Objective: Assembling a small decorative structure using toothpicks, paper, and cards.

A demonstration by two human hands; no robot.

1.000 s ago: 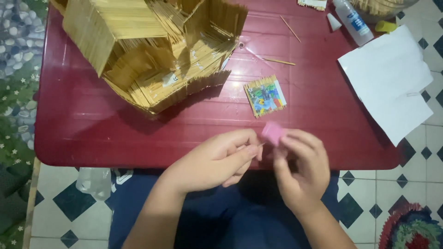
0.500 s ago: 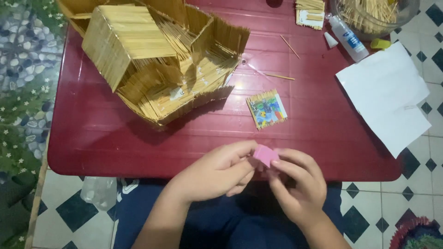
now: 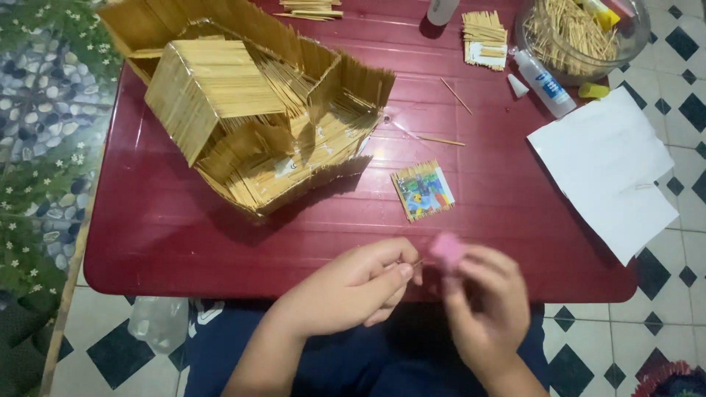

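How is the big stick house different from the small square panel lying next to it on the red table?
The stick house is large, three-dimensional, with walls and a roof, and plain straw-coloured. The small square panel is far smaller, lies flat, and carries a colourful picture on its face. Both appear built from thin sticks laid side by side, and both rest on the red table.

Both hands (image 3: 419, 294) at pink piece (image 3: 446, 248), beside stick house (image 3: 250, 117).

Small pink piece (image 3: 446, 248) — blurred, fingertip-held
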